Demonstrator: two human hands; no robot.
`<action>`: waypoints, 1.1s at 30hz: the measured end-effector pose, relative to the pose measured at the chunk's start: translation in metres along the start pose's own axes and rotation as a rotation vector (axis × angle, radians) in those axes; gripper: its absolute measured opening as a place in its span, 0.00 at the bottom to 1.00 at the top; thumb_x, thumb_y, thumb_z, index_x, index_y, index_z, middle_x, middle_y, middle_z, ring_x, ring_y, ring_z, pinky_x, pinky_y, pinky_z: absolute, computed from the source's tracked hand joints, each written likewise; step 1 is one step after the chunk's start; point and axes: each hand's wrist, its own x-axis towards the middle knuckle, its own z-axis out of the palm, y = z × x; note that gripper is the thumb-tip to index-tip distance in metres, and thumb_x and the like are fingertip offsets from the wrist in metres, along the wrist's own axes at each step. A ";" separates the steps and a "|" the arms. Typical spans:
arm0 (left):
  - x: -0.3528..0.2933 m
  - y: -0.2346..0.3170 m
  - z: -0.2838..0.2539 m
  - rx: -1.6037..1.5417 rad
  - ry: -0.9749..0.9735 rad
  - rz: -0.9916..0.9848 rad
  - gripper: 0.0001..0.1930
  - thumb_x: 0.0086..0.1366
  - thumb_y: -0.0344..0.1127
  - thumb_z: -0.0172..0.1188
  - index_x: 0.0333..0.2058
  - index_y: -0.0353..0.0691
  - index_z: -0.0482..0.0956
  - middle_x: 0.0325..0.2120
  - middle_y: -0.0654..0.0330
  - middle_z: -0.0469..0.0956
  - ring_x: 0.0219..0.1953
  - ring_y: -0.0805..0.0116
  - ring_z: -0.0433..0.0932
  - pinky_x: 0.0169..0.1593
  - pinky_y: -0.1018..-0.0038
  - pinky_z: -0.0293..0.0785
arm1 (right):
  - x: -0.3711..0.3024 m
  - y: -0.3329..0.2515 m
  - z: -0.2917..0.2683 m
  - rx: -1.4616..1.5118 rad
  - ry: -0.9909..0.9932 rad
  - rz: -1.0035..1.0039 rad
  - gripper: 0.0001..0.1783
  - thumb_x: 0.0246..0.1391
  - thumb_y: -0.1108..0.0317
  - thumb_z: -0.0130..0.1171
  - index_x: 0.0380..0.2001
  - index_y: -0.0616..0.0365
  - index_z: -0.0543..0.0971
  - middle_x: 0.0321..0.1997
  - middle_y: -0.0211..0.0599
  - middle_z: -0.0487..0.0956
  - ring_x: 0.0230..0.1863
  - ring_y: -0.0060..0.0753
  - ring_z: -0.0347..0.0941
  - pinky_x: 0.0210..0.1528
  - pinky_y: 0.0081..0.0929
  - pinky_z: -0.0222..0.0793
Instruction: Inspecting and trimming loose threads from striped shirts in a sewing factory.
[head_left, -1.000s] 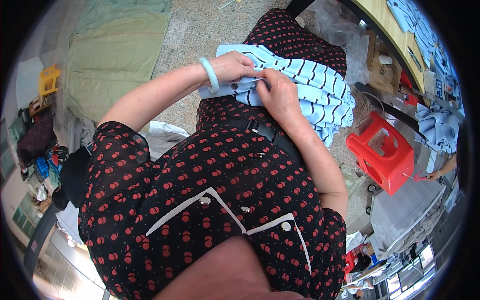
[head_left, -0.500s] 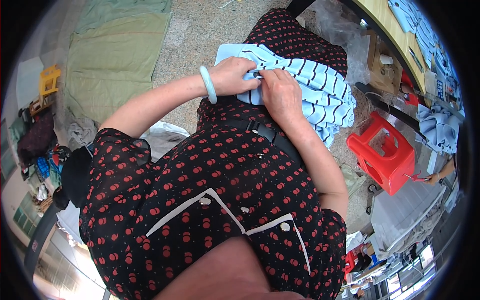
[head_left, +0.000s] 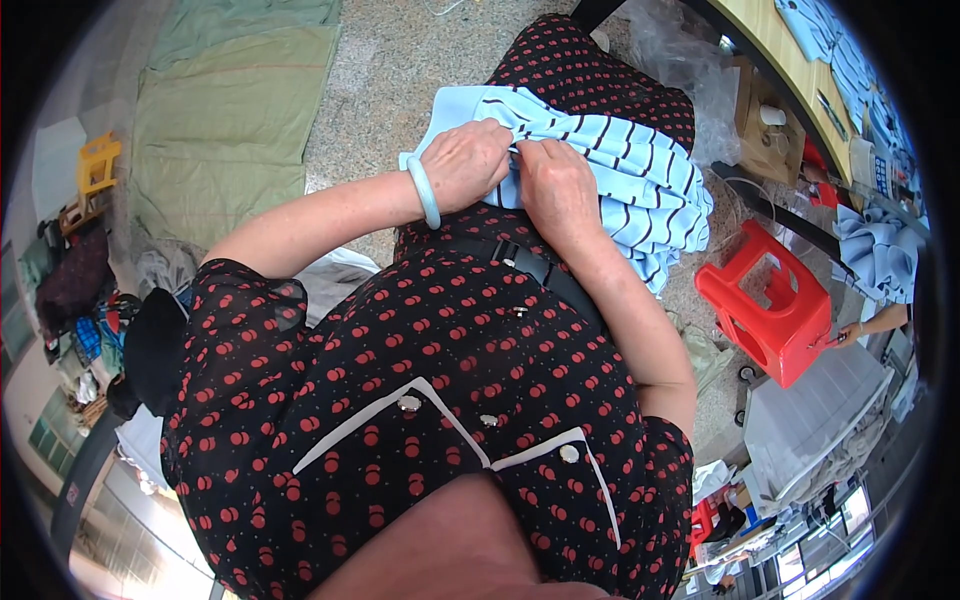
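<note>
A light blue garment with black stripes (head_left: 640, 170) lies bunched over my lap, on black cloth with a red pattern. My left hand (head_left: 467, 160), with a pale bangle (head_left: 425, 192) at its wrist, is closed on a fold of it. Close by on the right, my right hand (head_left: 558, 190) pinches the same cloth, fingers curled and pointing away from me. The two sets of fingertips almost meet. What lies right under them, beyond the cloth, is hidden.
At the right stands a red plastic stool (head_left: 770, 300), with another person's hand (head_left: 850, 332) beside it. A wooden-topped table (head_left: 765, 50) holds more blue striped cloth (head_left: 850, 75). Below it are a cardboard box (head_left: 785, 145) and clear plastic. Green sheeting (head_left: 240, 110) covers floor at the left.
My left hand has turned over, its back now facing up and its fingers curled in. A dark spot seen between my hands is now covered. The other person's hand has shifted slightly.
</note>
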 end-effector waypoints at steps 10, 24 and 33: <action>0.000 -0.003 0.005 0.033 -0.001 -0.018 0.05 0.52 0.31 0.48 0.24 0.34 0.67 0.22 0.51 0.68 0.28 0.52 0.71 0.32 0.62 0.67 | 0.000 -0.001 0.005 -0.015 0.010 -0.065 0.03 0.37 0.78 0.48 0.20 0.60 0.68 0.22 0.41 0.69 0.28 0.41 0.68 0.32 0.34 0.63; -0.003 -0.015 -0.005 -0.081 -0.014 0.109 0.05 0.52 0.29 0.48 0.27 0.34 0.66 0.24 0.51 0.68 0.30 0.52 0.70 0.33 0.63 0.66 | 0.001 0.001 -0.001 0.192 -0.038 -0.031 0.06 0.41 0.80 0.49 0.27 0.64 0.71 0.24 0.47 0.69 0.29 0.47 0.67 0.33 0.36 0.63; -0.004 -0.018 -0.013 -0.123 -0.090 0.227 0.05 0.52 0.27 0.47 0.29 0.34 0.66 0.24 0.52 0.67 0.30 0.53 0.69 0.33 0.65 0.66 | -0.001 0.008 0.000 0.346 -0.029 0.037 0.05 0.44 0.76 0.52 0.28 0.63 0.72 0.26 0.45 0.73 0.30 0.46 0.71 0.32 0.32 0.66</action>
